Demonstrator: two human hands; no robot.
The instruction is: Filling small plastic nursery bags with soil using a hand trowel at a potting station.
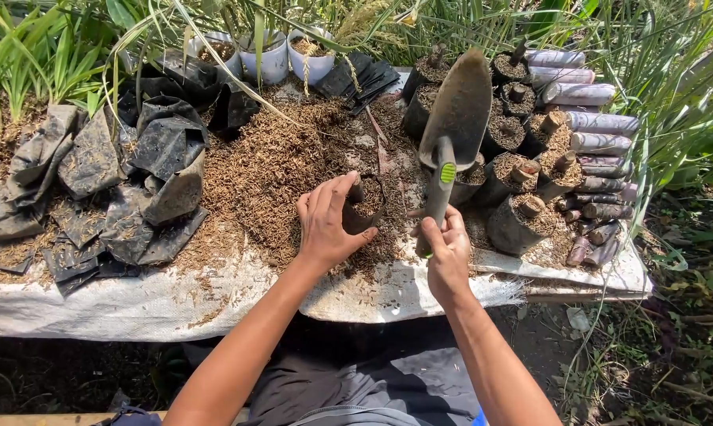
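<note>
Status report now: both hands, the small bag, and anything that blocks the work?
Left hand grips small black grow bag, partly filled. Right hand holds trowel, blade raised and empty. Filled bags stand close on the right; nothing between trowel and bag.

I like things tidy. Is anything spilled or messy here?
Yes. Brown husk mix lies loose all over the white sheet, not in a pile. Empty black bags lie crumpled in a heap at the left. The left hand holds a small bag; the right hand holds a trowel.
</note>
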